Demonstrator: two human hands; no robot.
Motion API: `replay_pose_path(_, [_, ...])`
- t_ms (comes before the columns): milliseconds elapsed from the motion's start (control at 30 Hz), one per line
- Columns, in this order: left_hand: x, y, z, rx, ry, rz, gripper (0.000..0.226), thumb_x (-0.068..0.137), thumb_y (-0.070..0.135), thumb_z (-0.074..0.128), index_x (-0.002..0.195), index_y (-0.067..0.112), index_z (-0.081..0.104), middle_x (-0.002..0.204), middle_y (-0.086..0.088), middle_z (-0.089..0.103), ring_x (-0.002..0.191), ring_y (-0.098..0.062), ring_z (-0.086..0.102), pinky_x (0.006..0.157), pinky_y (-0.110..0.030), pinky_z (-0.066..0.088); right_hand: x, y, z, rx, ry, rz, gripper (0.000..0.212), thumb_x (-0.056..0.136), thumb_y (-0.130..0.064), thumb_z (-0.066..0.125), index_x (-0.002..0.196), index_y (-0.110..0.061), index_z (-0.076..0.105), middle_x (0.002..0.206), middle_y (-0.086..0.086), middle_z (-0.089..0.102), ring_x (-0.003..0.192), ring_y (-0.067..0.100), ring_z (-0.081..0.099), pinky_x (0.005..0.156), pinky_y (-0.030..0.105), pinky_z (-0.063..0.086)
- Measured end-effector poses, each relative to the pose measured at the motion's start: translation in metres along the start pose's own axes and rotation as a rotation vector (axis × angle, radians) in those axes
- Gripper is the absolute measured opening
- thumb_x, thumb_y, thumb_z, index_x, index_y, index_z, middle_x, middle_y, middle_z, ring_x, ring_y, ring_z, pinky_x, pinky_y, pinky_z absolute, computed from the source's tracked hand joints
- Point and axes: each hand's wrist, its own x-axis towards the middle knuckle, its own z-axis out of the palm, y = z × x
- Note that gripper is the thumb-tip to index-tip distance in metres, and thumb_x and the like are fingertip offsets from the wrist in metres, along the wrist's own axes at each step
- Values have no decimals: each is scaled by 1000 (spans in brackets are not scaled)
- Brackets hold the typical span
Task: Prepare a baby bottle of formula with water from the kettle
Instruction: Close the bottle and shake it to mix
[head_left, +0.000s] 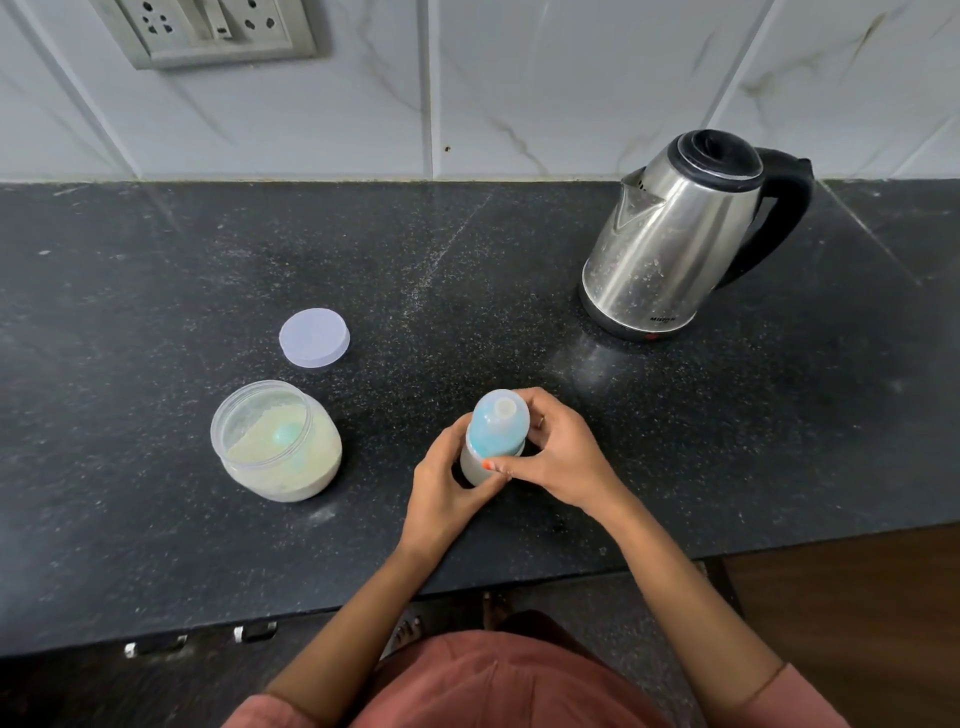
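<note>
A baby bottle (494, 431) with a blue collar and clear teat stands upright on the black counter (156, 519), holding pale liquid. My left hand (441, 488) wraps its lower body. My right hand (561, 452) grips the blue collar from the right. To the left stands an open clear formula jar (275, 441), with pale powder and a blue scoop inside. The jar's white lid (314, 338) lies flat behind it. A steel kettle (680, 234) with a black handle stands at the back right, lid closed.
A tiled wall with a switch and socket plate (208, 31) rises behind the counter. The counter's front edge runs close to my body, with drawer handles (202, 642) below it. Wooden floor (857, 597) shows at the lower right.
</note>
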Motion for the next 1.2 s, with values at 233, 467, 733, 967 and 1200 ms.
replay_pose_path(233, [0, -1, 0, 42, 9, 32, 66, 70, 20, 80, 117, 49, 45, 112, 23, 59, 105, 6, 56, 86, -13, 46, -2, -5, 11, -80, 148, -28, 56, 54, -15, 87, 84, -30, 42, 96, 3, 61, 92, 16, 60, 77, 33, 53])
replay_pose_path(467, [0, 3, 0, 49, 12, 30, 63, 69, 23, 77, 116, 49, 45, 109, 27, 57, 105, 11, 54, 85, -9, 44, -6, -4, 26, -36, 278, 6, 59, 54, -14, 86, 88, -32, 41, 96, -8, 54, 90, 3, 56, 73, 12, 47])
replay_pose_path(733, [8, 0, -8, 10, -118, -12, 63, 68, 14, 82, 115, 39, 49, 113, 9, 63, 106, -4, 60, 91, -27, 49, 5, -7, -4, -93, -124, -50, 58, 61, -10, 83, 112, -19, 57, 111, -11, 51, 110, 14, 52, 97, 29, 44])
replay_pose_path(967, [4, 5, -5, 47, -78, 10, 64, 70, 20, 81, 118, 45, 47, 108, 27, 61, 103, 9, 58, 86, -10, 45, 2, 0, 4, -156, 88, -104, 55, 54, -15, 87, 105, -11, 66, 102, -8, 63, 98, 6, 60, 88, 21, 49])
replay_pose_path(1200, [0, 13, -2, 52, -25, 1, 63, 70, 22, 78, 114, 55, 46, 103, 36, 59, 102, 13, 56, 84, -7, 43, -6, 1, 21, -122, 301, -122, 51, 54, -20, 86, 101, -17, 67, 98, -10, 66, 94, 0, 61, 81, 14, 49])
